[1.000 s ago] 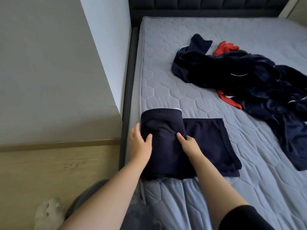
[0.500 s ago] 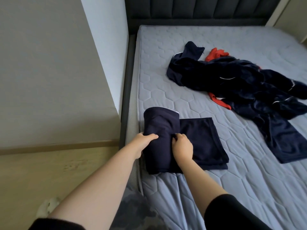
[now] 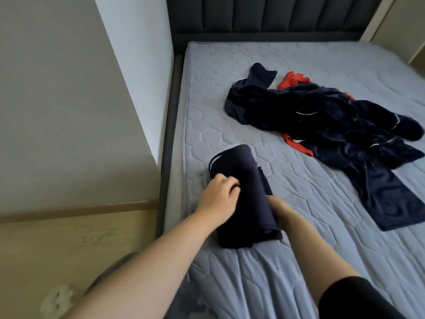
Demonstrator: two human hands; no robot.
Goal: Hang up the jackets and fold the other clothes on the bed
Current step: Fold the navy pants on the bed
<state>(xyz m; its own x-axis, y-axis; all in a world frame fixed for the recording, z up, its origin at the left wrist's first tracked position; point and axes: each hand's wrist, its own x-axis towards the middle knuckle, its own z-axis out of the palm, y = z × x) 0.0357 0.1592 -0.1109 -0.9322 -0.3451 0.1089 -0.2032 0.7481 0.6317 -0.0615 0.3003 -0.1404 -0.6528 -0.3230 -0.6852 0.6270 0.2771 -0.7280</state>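
Since half a second ago the navy garment (image 3: 243, 192) has become a narrow bundle near the left edge of the mattress (image 3: 230, 88). The left hand (image 3: 218, 196) curls its fingers on it. The right hand (image 3: 279, 209) touches its side (fingers hidden, I cannot tell). The unfolded pile (image 3: 322, 120) lies at the mattress middle.

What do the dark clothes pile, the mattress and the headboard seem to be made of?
Clothes pile: probably velour or velvet, navy, with soft sheen on its creases. Mattress: matte grey quilted fabric, stitched in hexagons. Headboard: padded dark upholstery in vertical channels; fabric or leatherette, I cannot tell.
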